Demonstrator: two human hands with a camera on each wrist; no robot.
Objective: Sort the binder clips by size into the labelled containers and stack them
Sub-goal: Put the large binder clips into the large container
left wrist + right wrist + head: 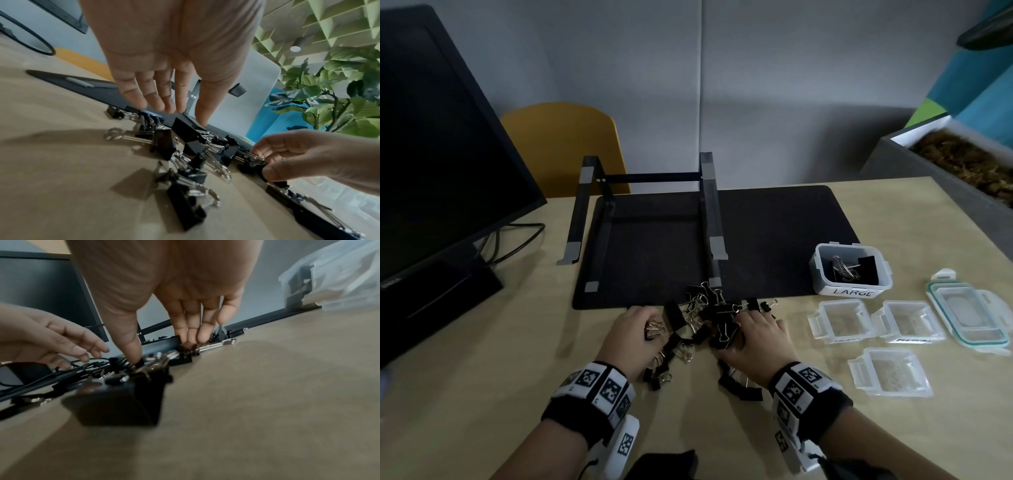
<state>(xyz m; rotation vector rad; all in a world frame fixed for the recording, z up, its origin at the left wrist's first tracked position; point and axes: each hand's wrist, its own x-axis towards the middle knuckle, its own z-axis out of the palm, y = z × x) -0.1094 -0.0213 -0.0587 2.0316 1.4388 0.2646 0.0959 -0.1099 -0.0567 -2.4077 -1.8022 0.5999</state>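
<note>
A pile of black binder clips [705, 320] of mixed sizes with silver handles lies at the mat's front edge. My left hand [650, 325] hovers over the pile's left side; in the left wrist view my left hand [179, 113] has straight fingers just above the binder clips [185, 138] and holds nothing. My right hand [739, 329] is on the pile's right side. There its thumb [133, 356] and fingers [191, 335] pinch a black clip [251, 165]. The tub labelled LARGE [851, 291] holds a few clips. Three small clear containers [839, 320] [904, 322] [890, 371] sit to its front.
A black laptop stand [709, 205] stands on a black mat [774, 240] behind the pile. A monitor [438, 154] and its cables [517, 240] are at the left. A clear lid [969, 313] lies at the far right. A dark object [664, 466] sits at the table's near edge.
</note>
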